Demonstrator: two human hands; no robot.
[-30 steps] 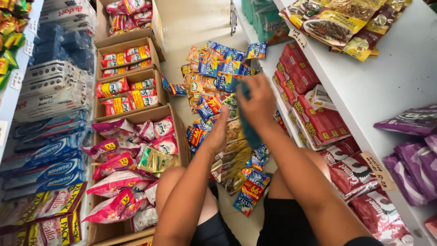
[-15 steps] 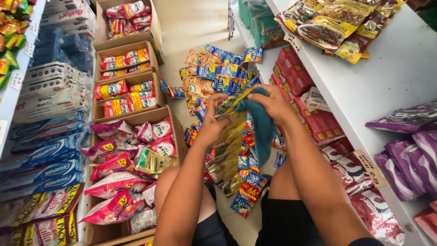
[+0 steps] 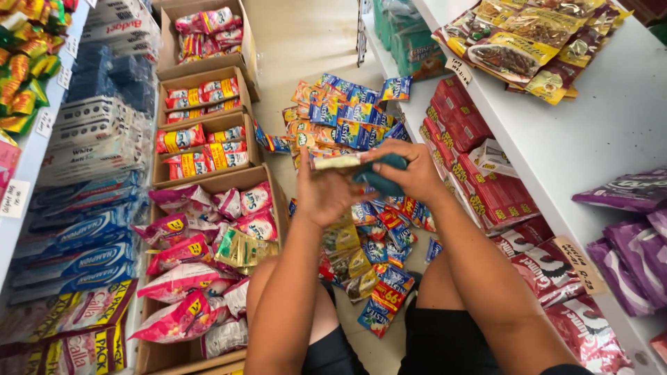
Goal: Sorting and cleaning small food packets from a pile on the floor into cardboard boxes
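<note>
Left hand (image 3: 321, 191) pinches sachet strip (image 3: 336, 162) top; right hand (image 3: 410, 170) grips teal cloth (image 3: 379, 182). Strip light, floppy, slick: hold its sealed edge.

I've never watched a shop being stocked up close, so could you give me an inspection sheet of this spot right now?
Surface: pale floor between shelves.
Job's things: strip of sachets and teal cloth, both held up.
Clutter: loose sachets on floor; cardboard boxes of packets.
Grippers: left hand grips the strip; right hand grips the cloth against it.
Cables: nothing seen.
Surroundings: white shelf with red packs; blue packs opposite.
</note>
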